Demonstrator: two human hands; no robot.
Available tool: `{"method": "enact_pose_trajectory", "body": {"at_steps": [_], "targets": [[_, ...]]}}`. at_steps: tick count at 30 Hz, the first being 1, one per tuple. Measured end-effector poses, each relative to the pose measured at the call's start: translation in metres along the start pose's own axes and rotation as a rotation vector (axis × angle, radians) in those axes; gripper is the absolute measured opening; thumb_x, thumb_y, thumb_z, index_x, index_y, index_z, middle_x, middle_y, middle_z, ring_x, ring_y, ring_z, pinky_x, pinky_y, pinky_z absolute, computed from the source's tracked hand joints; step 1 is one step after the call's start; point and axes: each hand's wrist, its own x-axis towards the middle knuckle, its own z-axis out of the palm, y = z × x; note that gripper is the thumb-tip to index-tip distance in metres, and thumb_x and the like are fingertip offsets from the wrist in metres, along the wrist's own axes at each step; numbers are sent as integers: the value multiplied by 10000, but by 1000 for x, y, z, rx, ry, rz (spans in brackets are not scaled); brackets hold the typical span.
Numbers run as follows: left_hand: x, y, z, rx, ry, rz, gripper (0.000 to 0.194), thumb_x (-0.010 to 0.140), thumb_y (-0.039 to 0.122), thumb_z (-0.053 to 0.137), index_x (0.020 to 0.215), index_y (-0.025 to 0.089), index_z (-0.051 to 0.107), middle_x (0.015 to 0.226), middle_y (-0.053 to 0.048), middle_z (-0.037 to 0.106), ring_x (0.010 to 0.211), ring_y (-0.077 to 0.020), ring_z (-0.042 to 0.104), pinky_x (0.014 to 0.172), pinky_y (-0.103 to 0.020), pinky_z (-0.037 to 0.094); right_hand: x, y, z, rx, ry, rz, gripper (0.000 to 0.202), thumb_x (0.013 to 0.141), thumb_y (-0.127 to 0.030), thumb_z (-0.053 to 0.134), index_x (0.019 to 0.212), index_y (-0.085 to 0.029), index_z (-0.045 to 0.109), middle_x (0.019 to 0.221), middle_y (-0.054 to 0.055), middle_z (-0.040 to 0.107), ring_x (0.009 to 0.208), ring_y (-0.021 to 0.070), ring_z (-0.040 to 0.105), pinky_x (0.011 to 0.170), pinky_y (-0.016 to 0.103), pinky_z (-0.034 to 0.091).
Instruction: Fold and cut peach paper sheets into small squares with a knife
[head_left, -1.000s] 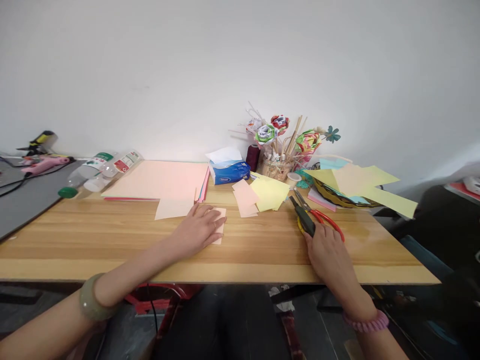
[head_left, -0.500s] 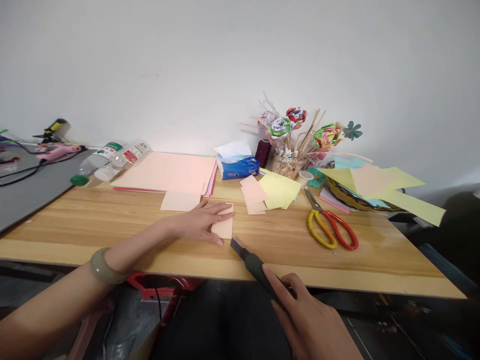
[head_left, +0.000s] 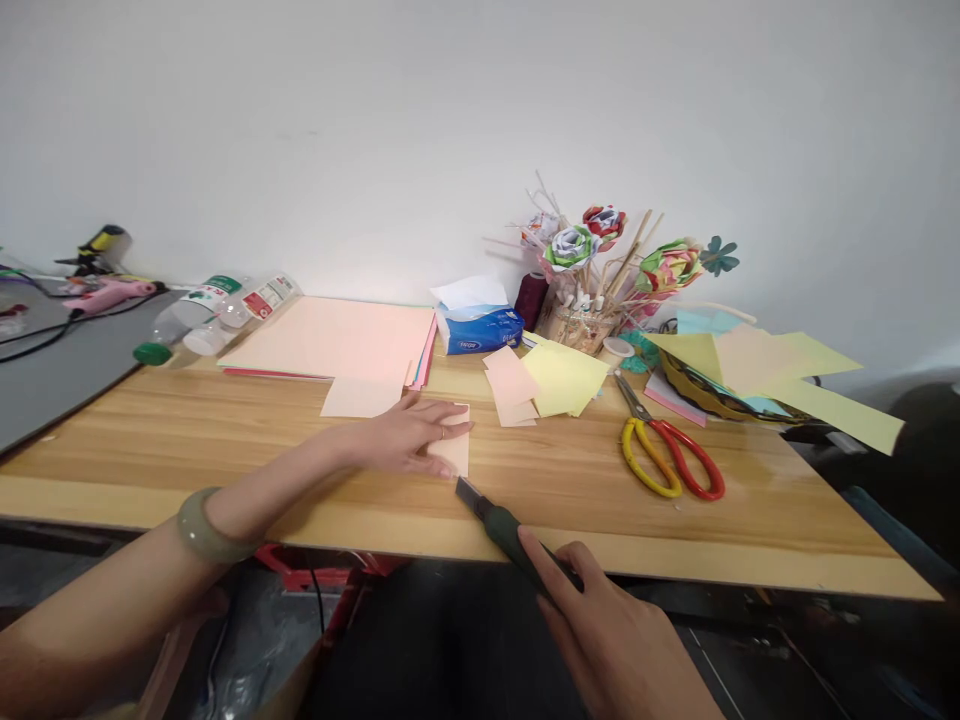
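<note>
Head view. Left hand (head_left: 409,438): flat, fingers spread, pressing small pink paper piece (head_left: 454,455) onto wooden table (head_left: 225,450). Right hand (head_left: 615,635): closed around dark utility knife (head_left: 499,522), tip just beside the paper's near edge. Scissors (head_left: 667,455) lie well apart. Advice: keep fingers clear of the blade line; draw lightly, paper held firm.

Left hand (head_left: 405,440) flat on pink paper piece (head_left: 454,455); right hand (head_left: 615,640) holds utility knife (head_left: 499,525), tip near paper
</note>
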Motion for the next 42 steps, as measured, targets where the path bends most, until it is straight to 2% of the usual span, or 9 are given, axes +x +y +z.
{"method": "enact_pose_trajectory", "body": {"at_steps": [5, 12, 17, 27, 30, 33, 37, 40, 42], "targets": [[0, -1, 0, -5, 0, 5, 624, 926, 552, 380, 1444, 242, 221, 1518, -127, 207, 1397, -253, 175, 1093, -528, 28, -2, 1, 0, 10, -6, 0, 467, 898, -172, 297, 1362, -154, 343, 928, 49, 595, 464, 133, 603, 339, 263, 442], [0, -1, 1, -19, 2, -9, 590, 938, 518, 389, 1441, 252, 233, 1516, -117, 221, 1395, -252, 185, 1091, -531, 16, 1, 1, -3, -13, -12, -6, 452, 900, -166, 281, 1345, -158, 359, 921, 47, 600, 446, 128, 593, 330, 261, 431], [0, -1, 1, -20, 8, -3, 598, 936, 550, 354, 1439, 248, 241, 1515, -122, 224, 1393, -248, 191, 1092, -524, 16, 3, -1, -6, 15, 1, -25, 438, 909, -170, 275, 1338, -151, 360, 905, 42, 600, 453, 119, 598, 346, 248, 436], [1, 0, -1, -25, -10, -12, 586, 946, 546, 321, 1437, 233, 250, 1517, -114, 220, 1391, -260, 190, 1081, -563, 7, 6, -2, -4, -11, -21, 22, 470, 895, -168, 299, 1365, -158, 318, 904, 40, 575, 455, 129, 594, 338, 260, 421], [2, 2, 0, -47, 33, -46, 494, 980, 499, 234, 1399, 259, 339, 1489, -82, 306, 1374, -231, 243, 1088, -549, -5, 6, -4, -6, -17, -25, 32, 467, 899, -172, 299, 1365, -154, 313, 895, 40, 571, 454, 126, 591, 341, 253, 418], [2, 3, 7, 0, 99, -57, 495, 970, 511, 260, 1378, 258, 379, 1474, -82, 337, 1372, -220, 246, 1090, -530, -55, 7, -6, -7, -28, -24, 30, 461, 894, -169, 308, 1355, -146, 322, 876, 37, 567, 444, 126, 584, 336, 249, 411], [1, 2, 19, 70, 149, -31, 581, 966, 531, 216, 1444, 201, 230, 1509, -105, 249, 1395, -196, 186, 1087, -487, -130, 8, -8, -6, -96, 2, 33, 449, 898, -204, 341, 1342, -142, 343, 843, 31, 556, 401, 118, 558, 311, 242, 379], [1, 1, 22, 69, 125, -48, 627, 962, 548, 167, 1467, 181, 108, 1530, -101, 162, 1411, -182, 121, 1092, -473, -125, 8, -8, -3, -135, 3, 27, 465, 893, -215, 372, 1351, -144, 341, 791, 11, 541, 383, 109, 543, 300, 227, 352], [1, 1, 22, 64, 97, -59, 625, 961, 553, 151, 1469, 193, 91, 1533, -91, 130, 1414, -183, 101, 1094, -481, -109, 8, -9, -2, -151, 1, 33, 471, 887, -213, 381, 1352, -147, 342, 773, 5, 535, 389, 112, 548, 300, 225, 347]]}}
